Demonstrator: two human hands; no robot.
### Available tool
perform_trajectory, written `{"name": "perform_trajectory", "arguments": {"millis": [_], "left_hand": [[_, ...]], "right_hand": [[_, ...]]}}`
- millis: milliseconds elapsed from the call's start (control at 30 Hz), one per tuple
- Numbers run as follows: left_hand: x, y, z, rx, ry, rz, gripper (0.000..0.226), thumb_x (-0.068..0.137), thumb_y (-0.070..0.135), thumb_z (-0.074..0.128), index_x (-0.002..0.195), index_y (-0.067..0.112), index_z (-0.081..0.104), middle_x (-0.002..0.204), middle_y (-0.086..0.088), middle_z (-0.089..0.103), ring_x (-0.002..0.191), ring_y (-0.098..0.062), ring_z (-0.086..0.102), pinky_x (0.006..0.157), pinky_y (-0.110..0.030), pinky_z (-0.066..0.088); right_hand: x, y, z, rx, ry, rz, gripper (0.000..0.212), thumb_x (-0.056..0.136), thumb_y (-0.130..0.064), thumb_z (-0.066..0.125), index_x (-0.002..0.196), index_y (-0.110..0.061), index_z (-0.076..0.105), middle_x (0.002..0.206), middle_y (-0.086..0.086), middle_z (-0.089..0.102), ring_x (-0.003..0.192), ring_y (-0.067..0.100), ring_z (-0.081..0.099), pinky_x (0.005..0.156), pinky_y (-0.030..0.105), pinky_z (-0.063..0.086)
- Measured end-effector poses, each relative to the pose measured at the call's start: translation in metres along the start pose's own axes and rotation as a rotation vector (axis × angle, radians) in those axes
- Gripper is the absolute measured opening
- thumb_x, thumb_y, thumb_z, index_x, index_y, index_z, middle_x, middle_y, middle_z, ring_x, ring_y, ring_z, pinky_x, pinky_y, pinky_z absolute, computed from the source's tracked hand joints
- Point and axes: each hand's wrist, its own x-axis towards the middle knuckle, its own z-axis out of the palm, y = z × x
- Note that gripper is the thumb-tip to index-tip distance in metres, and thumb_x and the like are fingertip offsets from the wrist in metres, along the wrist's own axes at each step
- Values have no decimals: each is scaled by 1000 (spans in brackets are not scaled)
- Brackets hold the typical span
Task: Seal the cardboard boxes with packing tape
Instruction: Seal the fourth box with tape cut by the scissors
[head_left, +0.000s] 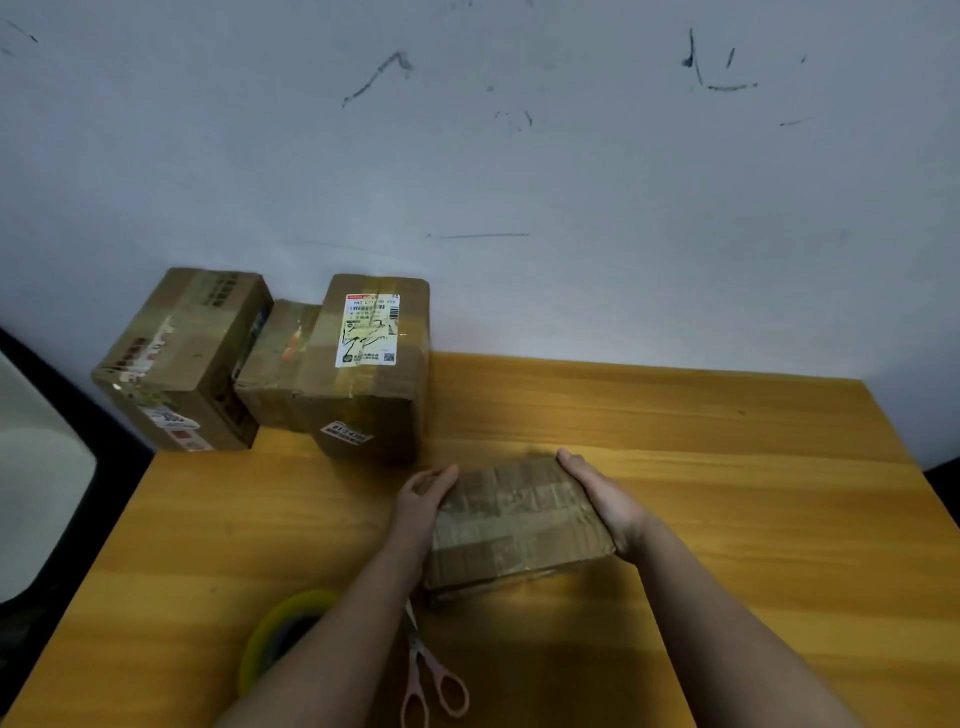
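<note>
Fingers first: on my left hand they run nearly straight and lie flat against the left side of the small cardboard box, only lightly bent at the tips; on my right hand they are straight too, pressed along the box's right side. Neither hand curls round anything, so I am clamping the box between two flat palms, not gripping it. The box sits just below the middle of the frame on the wooden table, and its top shows glossy tape bands running across it in both directions, so I judge this one sealed or nearly so.

At the lower left, partly under my left forearm, lies the roll of packing tape, and beside it, toward the bottom centre, the pink-handled scissors; both lie on the table with nothing holding them. In the left middle of the frame three more boxes stand against the wall: a labelled box, a lower one wedged behind it, and a stickered box farthest left. All three carry tape strips, yet I cannot tell whether their seams are fully closed. My guess is that most of the job is done.
</note>
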Motion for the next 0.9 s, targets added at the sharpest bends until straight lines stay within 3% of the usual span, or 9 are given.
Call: {"name": "perform_trajectory", "arguments": {"millis": [100, 167, 233, 333, 433, 567, 667, 800, 900], "left_hand": [[0, -2, 0, 21, 5, 29, 39, 89, 29, 65, 121, 8, 57, 115, -12, 63, 96, -23, 61, 70, -28, 48], [0, 1, 0, 50, 13, 42, 38, 89, 31, 65, 119, 8, 58, 114, -12, 63, 95, -22, 61, 70, -26, 47], [1, 1, 1, 94, 24, 48, 40, 89, 35, 64, 117, 8, 59, 112, -11, 64, 97, -23, 61, 72, -28, 47], [0, -1, -1, 130, 64, 46, 44, 87, 42, 64, 114, 8, 61, 111, -11, 66, 99, -26, 62, 77, -31, 47], [-8, -6, 0, 136, 128, 53, 44, 88, 47, 62, 113, 11, 61, 110, -10, 65, 98, -24, 61, 83, -35, 48], [-37, -21, 21, 49, 261, 52, 43, 93, 47, 54, 115, 11, 55, 107, -4, 59, 95, -20, 55, 81, -35, 44], [-59, -33, 32, 51, 300, 41, 33, 95, 44, 51, 109, 14, 53, 103, -5, 55, 93, -20, 52, 78, -32, 39], [-49, -34, 10, 300, 175, 69, 52, 92, 53, 49, 119, 9, 59, 114, -5, 64, 101, -22, 59, 91, -38, 47], [-49, -20, 3, 427, 133, 136, 50, 92, 49, 53, 127, 15, 50, 120, 0, 58, 107, -20, 56, 96, -41, 47]], "right_hand": [[-8, -3, 5, -78, 67, -43, 41, 84, -59, 58, 111, -28, 60, 110, 2, 64, 102, 22, 64, 87, 37, 53], [-10, -4, 10, -145, 189, -85, 52, 79, -64, 59, 111, -24, 63, 106, -1, 67, 98, 17, 64, 83, 32, 51], [-10, -3, 15, -292, 361, -117, 66, 74, -73, 58, 111, -19, 68, 105, 2, 70, 98, 20, 64, 89, 38, 50], [-19, -1, 23, -529, 700, -225, 48, 97, -55, 41, 110, -17, 65, 105, 7, 69, 97, 29, 61, 80, 37, 47], [-35, 8, 24, -383, 855, -350, 37, 101, -41, 41, 125, -15, 54, 120, 9, 62, 111, 31, 57, 84, 37, 45], [-42, 44, 48, -51, 711, -221, 81, 90, -42, 63, 151, -11, 19, 147, 14, 37, 134, 32, 38, 111, 48, 34], [-45, 63, 75, 78, 556, -189, 88, 84, -27, 73, 149, -14, 16, 139, 13, 45, 125, 31, 47, 107, 50, 39], [-43, 61, 82, 246, 525, -87, 84, 85, -21, 72, 146, -9, 15, 136, 17, 46, 122, 35, 49, 104, 53, 41], [-47, 61, 94, 398, 495, 68, 73, 90, -30, 66, 144, -6, 23, 130, 20, 52, 114, 39, 54, 82, 49, 53]]}}
